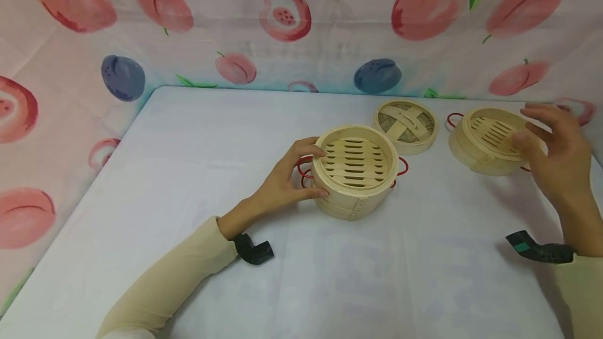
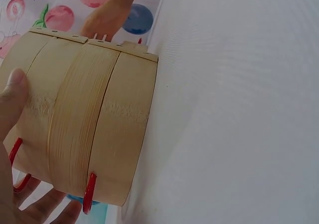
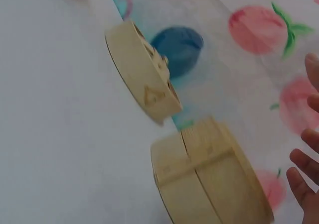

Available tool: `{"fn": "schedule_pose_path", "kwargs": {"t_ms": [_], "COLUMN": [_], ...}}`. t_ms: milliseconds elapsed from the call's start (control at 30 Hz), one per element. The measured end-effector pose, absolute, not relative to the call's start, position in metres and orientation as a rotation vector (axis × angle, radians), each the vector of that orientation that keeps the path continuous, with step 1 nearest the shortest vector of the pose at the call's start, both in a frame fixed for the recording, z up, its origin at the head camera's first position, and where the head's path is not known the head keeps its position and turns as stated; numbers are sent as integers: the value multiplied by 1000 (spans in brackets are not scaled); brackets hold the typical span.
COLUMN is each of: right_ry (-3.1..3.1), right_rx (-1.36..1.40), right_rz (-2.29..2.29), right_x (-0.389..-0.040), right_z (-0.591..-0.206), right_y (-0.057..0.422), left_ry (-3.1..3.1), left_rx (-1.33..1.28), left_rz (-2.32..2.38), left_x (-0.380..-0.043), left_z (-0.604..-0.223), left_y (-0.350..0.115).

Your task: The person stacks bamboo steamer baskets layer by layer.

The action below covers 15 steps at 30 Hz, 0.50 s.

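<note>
My left hand [image 1: 294, 171] grips the left side of a round bamboo steamer stack [image 1: 355, 200], its thumb on the front wall and fingers at the rim. Slats cross the top tier, and red loop handles [image 1: 402, 166] stick out from the sides. In the left wrist view the stacked steamer [image 2: 82, 114] shows seams between its tiers. My right hand [image 1: 560, 156] hovers with fingers spread by a separate bamboo steamer basket [image 1: 478, 158] at the right. The right wrist view shows fingers [image 3: 304, 162] apart from that basket [image 3: 209, 179].
Just behind the stack lies a woven bamboo steamer lid [image 1: 407, 122] with a small handle on top. Everything rests on a white-covered table [image 1: 226, 135]. A fruit-printed cloth [image 1: 320, 51] hangs along the back and left edges.
</note>
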State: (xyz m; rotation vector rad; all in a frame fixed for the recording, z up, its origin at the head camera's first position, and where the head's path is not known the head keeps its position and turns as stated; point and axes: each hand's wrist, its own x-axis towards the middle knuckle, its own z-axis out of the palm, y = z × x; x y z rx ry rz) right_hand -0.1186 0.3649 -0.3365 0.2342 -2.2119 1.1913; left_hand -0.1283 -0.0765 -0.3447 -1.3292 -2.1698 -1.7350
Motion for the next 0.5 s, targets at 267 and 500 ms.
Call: {"fn": "schedule_pose_path", "kwargs": {"t_ms": [267,500], "right_ry": [-2299,-2481], "right_rx": [1,-179], "right_rz": [1136,1112], "right_x": [-120,-117], "right_z": [-354,-377], "right_y": [407,437], "left_ry": [-2174,-2177], "left_rx": [-1323,-1318], "left_rz": [-1737,-1750], "left_x": [-145,-144], "left_z": [-370,-373], "left_y": [-76,-78]}}
